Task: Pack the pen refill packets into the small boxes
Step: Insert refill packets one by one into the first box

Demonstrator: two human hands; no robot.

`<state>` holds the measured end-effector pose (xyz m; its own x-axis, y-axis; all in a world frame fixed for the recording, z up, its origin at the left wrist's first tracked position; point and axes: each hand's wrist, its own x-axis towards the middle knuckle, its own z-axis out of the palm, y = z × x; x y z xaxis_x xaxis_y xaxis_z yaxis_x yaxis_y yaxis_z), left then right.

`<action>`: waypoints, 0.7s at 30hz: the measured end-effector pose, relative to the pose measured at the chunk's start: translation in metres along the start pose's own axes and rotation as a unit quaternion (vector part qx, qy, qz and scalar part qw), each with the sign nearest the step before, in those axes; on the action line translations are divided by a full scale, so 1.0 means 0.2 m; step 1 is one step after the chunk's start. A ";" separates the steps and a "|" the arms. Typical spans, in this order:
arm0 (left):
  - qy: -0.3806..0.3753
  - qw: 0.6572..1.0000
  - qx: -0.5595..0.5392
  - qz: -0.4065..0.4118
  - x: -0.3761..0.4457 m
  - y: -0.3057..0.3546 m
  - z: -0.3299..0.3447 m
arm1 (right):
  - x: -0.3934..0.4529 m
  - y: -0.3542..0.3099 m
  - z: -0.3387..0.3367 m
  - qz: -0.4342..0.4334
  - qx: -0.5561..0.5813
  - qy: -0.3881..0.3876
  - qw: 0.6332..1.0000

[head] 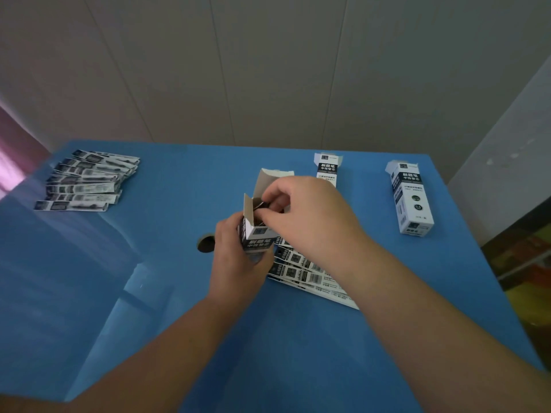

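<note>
- Your left hand (235, 263): wrapped round the open box (257, 234), keeping it upright with its mouth up so it can be loaded.
- Your right hand (304, 216): fingertips pinched at the box mouth, apparently pushing refills down; exactly what they pinch is hidden.
- Loose packets (301, 272): fanned under your right wrist, close by for the next pick.
- Reserve packets (86, 180): at 10 o'clock on the tabletop (179, 293).
- Two more boxes, flaps open: one (326, 169) at 12 o'clock, another (413, 198) at 2 o'clock, probably awaiting filling.

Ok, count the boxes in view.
3: one box held in the left hand, one behind the right hand, one far right. Others may be hidden.
</note>
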<state>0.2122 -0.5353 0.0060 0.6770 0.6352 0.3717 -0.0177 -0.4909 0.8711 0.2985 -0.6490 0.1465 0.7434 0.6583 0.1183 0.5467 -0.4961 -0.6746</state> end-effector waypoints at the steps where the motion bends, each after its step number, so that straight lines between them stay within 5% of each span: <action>1: -0.002 1.000 -0.001 0.002 0.00 0.00 0.00 | 0.01 -0.01 0.00 -0.003 -0.017 -0.003 1.000; 11: -0.005 1.000 -0.027 -0.012 0.01 -0.01 -0.01 | 0.01 0.21 -0.08 0.003 0.027 0.094 0.995; 21: -0.003 1.000 -0.028 -0.003 0.00 -0.02 -0.01 | -0.03 0.65 0.04 0.068 -0.233 -0.119 0.963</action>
<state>0.2113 -0.5317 0.0031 0.6810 0.6354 0.3640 -0.0547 -0.4516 0.8905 0.3622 -0.7137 0.0528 0.7409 0.6534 -0.1551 0.6060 -0.7500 -0.2649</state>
